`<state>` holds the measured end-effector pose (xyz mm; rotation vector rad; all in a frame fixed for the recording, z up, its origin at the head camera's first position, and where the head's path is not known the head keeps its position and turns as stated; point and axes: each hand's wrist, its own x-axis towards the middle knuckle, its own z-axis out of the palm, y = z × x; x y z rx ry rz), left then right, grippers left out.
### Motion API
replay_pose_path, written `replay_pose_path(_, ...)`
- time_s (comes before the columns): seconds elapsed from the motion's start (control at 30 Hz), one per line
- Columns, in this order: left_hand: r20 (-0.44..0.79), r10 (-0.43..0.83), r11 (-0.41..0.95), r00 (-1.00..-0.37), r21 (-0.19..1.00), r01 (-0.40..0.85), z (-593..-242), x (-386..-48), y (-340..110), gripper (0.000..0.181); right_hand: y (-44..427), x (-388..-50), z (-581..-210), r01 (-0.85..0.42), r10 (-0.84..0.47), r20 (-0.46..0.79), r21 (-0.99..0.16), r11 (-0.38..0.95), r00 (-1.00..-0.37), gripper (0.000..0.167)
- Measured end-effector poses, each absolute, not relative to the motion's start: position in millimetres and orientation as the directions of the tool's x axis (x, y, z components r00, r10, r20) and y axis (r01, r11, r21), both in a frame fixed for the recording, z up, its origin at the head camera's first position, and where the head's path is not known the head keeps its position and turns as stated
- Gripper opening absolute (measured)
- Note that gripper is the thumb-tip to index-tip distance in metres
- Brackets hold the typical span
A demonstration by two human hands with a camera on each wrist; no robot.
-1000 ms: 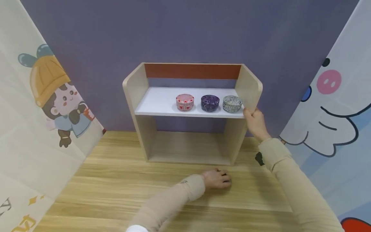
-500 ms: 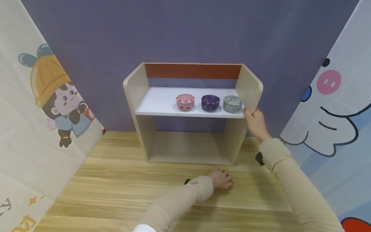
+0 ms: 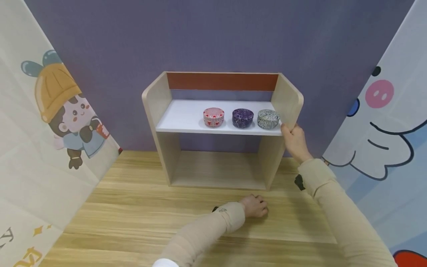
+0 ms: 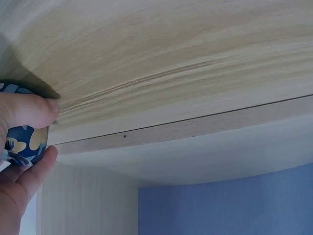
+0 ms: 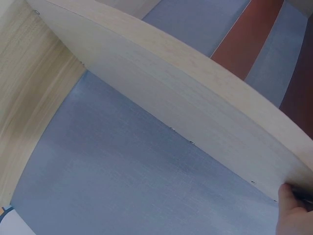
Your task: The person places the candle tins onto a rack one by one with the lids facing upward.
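My left hand (image 3: 255, 206) is low over the table in front of the shelf. In the left wrist view its thumb and fingers grip a round dark blue tin (image 4: 36, 139) with a cream pattern, resting on the wood; in the head view the hand hides this tin. At the shelf's right side, my right hand (image 3: 295, 142) grips the front edge of the side panel (image 3: 289, 100). Something dark by its fingers in the right wrist view is too unclear to name. A red-and-pink tin (image 3: 214, 118), a purple tin (image 3: 242, 118) and a grey-white patterned tin (image 3: 268, 119) stand in a row on the white upper board.
The wooden shelf (image 3: 160, 148) stands on the wood-grain table (image 3: 133, 207) against a blue-grey backdrop (image 3: 220, 37). Printed cartoon sheets flank it left and right. A small black object (image 3: 299, 182) shows beside the right sleeve.
My left hand has shifted slightly right along the table, then stayed still over the last half second. My right hand and the row of tins have kept their places.
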<state>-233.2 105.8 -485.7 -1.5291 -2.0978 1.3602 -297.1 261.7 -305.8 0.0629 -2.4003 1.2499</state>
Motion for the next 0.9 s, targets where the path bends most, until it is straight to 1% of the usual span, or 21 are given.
replay_pose_path(0.13,-0.306,0.832,0.094,-0.462,-0.744,0.661,-486,-232,106,0.042,261,-297,-306,-0.235,0.158,0.400,-0.766,0.598,-0.903,0.046)
replay_pose_path(0.4,-0.303,0.776,0.222,-0.554,-0.690,0.689,-480,-223,111,0.037,260,-294,-304,-0.228,0.155,0.391,-0.767,0.599,-0.907,0.046)
replay_pose_path(0.57,-0.309,0.748,0.260,-0.588,-0.679,0.687,-474,-219,112,0.038,259,-292,-303,-0.227,0.154,0.388,-0.769,0.598,-0.909,0.046)
replay_pose_path(0.63,-0.291,0.749,0.264,-0.595,-0.693,0.671,-473,-218,112,0.038,259,-292,-303,-0.225,0.154,0.385,-0.771,0.596,-0.910,0.045)
replay_pose_path(0.73,-0.228,0.761,0.303,-0.607,-0.703,0.644,-470,-217,112,0.036,259,-293,-303,-0.220,0.158,0.380,-0.774,0.593,-0.911,0.044)
replay_pose_path(0.83,-0.169,0.756,0.369,-0.632,-0.687,0.626,-466,-218,111,0.039,259,-293,-304,-0.215,0.161,0.374,-0.779,0.590,-0.913,0.043)
replay_pose_path(0.9,-0.141,0.744,0.424,-0.653,-0.657,0.624,-461,-218,111,0.043,260,-294,-304,-0.213,0.163,0.374,-0.778,0.591,-0.913,0.042)
